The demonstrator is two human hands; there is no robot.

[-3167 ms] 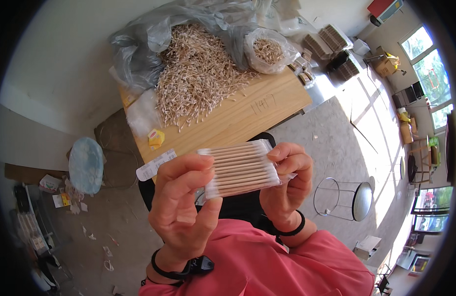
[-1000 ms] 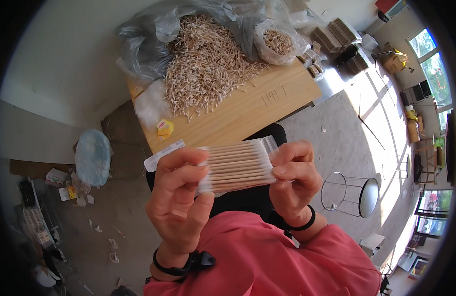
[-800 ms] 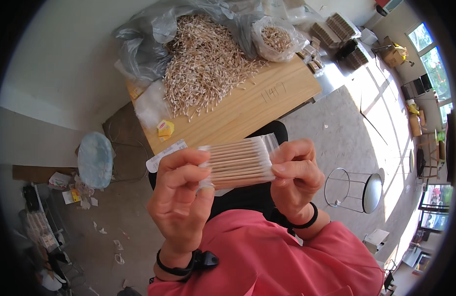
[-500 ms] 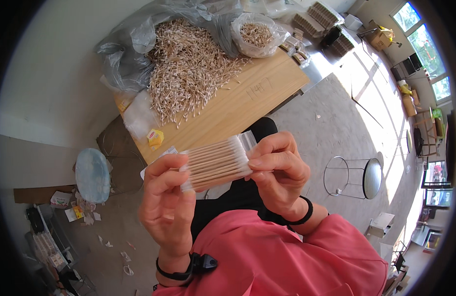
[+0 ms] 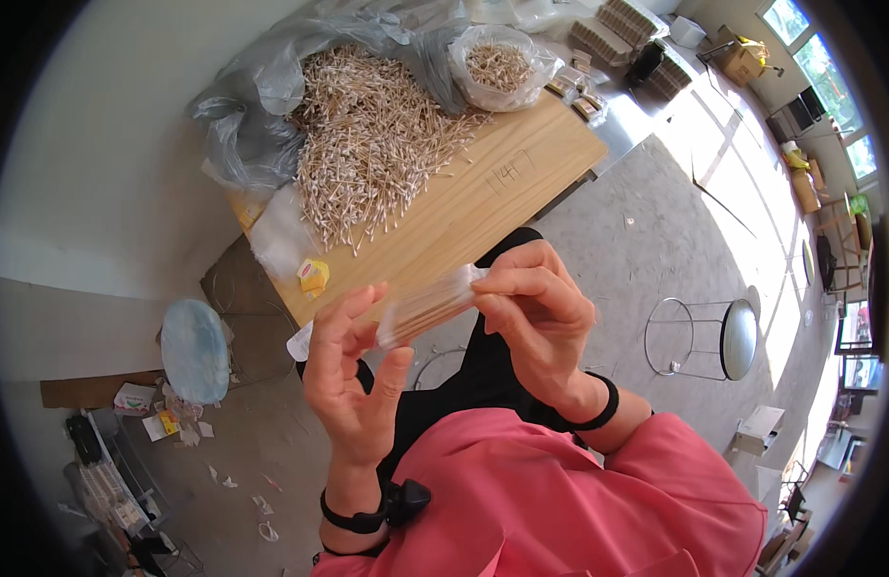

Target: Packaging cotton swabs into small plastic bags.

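Swab packet (image 5: 427, 310) tilts in the air on the near side of the desk (image 5: 444, 216), its right end pinched in our right grip (image 5: 542, 306), while our left grip (image 5: 353, 385) stands spread about its left end, touching or not we cannot tell. With one pinch likely bearing most of the weight, we could drop it to the floor (image 5: 608, 255) should its smooth-looking wrapping slip.
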